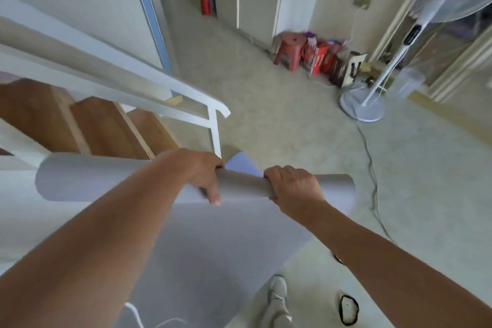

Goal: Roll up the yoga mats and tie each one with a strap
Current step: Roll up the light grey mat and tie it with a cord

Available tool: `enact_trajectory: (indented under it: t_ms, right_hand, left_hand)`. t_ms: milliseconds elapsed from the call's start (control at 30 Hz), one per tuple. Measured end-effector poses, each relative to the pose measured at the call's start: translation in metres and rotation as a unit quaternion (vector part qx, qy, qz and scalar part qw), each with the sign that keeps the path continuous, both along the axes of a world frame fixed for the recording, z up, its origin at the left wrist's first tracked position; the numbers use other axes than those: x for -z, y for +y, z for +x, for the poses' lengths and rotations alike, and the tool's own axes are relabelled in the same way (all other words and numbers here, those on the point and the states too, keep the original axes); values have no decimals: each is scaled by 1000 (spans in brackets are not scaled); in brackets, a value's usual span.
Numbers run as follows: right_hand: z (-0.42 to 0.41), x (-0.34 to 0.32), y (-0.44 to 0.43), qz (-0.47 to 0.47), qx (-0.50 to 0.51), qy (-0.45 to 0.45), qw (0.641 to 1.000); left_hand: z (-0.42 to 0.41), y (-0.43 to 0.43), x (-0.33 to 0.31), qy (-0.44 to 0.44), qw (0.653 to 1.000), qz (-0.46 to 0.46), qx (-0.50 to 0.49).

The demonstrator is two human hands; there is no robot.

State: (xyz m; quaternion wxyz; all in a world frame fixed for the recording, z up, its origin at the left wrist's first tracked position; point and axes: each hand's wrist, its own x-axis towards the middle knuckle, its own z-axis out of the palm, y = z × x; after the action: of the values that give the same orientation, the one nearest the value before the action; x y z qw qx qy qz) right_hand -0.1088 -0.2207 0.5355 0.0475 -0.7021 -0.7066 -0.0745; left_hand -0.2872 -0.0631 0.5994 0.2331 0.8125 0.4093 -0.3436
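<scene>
My left hand (198,173) and right hand (292,186), fingers clamped round the part-rolled grey yoga mat (241,185); black strap (348,309) on floor (292,120).

Bright, soft light, possibly from the right, leaves hardly any shadow on the pale speckled floor (279,125). Motion blur smears everything, worst on the white stair handrail (133,69) and pale grey rolled yoga mat (80,176). Wide-angle distortion bows the edges.

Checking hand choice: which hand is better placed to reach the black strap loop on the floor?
Probably the right hand: the strap lies on its side, while the left hand grips the mat roll mid-length.
</scene>
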Motion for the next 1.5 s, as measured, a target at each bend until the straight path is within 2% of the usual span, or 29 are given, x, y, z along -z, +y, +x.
enact_trajectory:
  t_ms: [100,167,200,267,300,433,500,533,567,667,733,833,900,967,1033,1100,1200,1267,1333,1400,1500]
  right_hand:
    - [-27,-65,-38,-14,-3,-10,1000]
    - [-51,-99,-64,-77,4,8,997]
    - [-63,-113,-75,-123,23,49,991]
    - [-86,-139,-93,-210,63,157,963]
    - [-96,-149,-99,-228,68,182,954]
    - [-118,-173,-116,-324,94,222,915]
    - [-124,-179,-127,-331,90,207,916]
    - [-126,-182,-132,-312,77,180,930]
    - [-128,-188,-136,-281,63,142,947]
    - [-121,-211,-140,-172,45,31,984]
    - [-112,-222,-142,-55,28,-30,998]
    - [-104,-231,-146,99,-18,-114,988]
    - [-104,-242,-146,165,-23,-137,977]
    - [-110,-262,-146,216,-20,-159,963]
    - [-116,-284,-147,272,-9,-167,948]
    - [-121,-309,-148,338,-2,-173,925]
    - [-131,-349,-148,431,-1,-189,882]
    - [-142,-368,-150,468,-6,-199,861]
    - [-154,-374,-153,475,-13,-206,855]
    - [-165,-370,-158,475,-18,-212,854]
    - [-183,-354,-168,449,-35,-215,867]
  left_hand:
    - [-42,-37,-63,-50,997,-35,-47]
    - [-67,-69,-89,-71,996,-28,-50]
    - [-75,-86,-95,-80,996,-1,-36]
    - [-82,-123,-96,-98,988,115,15]
    - [-83,-142,-93,-103,976,187,45]
    - [-84,-210,-89,-152,900,385,140]
    - [-92,-228,-92,-210,852,445,179]
    - [-96,-232,-97,-222,835,469,186]
    - [-99,-234,-104,-213,836,472,181]
    - [-102,-233,-139,-195,903,378,62]
    - [-105,-233,-169,-211,934,287,-13]
    - [-118,-239,-203,-217,952,206,-67]
    - [-126,-245,-220,-228,945,208,-107]
    - [-131,-250,-239,-235,916,310,-102]
    - [-133,-255,-261,-222,850,474,-51]
    - [-135,-259,-284,-214,779,589,-25]
    - [-146,-261,-314,-226,703,674,-2]
    - [-160,-263,-328,-249,667,702,12]
    - [-176,-266,-334,-278,638,717,25]
    - [-188,-272,-332,-280,666,690,39]
    - [-200,-287,-319,-258,775,577,9]
